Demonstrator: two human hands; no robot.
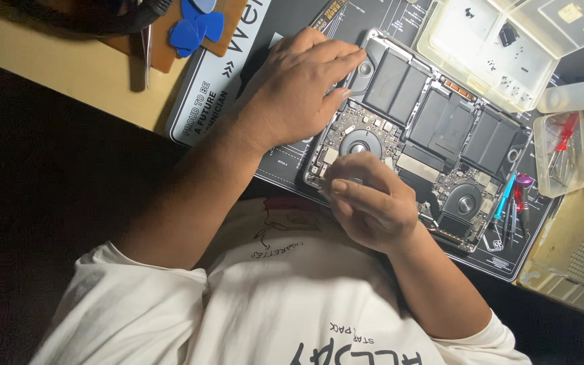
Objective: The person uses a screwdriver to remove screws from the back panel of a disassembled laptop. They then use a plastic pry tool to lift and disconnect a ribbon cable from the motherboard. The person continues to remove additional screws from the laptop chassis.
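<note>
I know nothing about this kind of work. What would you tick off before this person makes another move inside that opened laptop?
1. Laptop steadied: the left hand lies flat on one corner of the opened laptop. Ok.
2. Firm base: the laptop rests on the dark work mat. Ok.
3. Grip: the right hand is pinched shut beside the round fan, but what it pinches is hidden. Cannot tell.
4. Place for small parts: the clear parts box stands open beside the laptop. Ok.
5. Spare tools close by: the screwdrivers lie on the mat at the laptop's edge. Ok.
</note>
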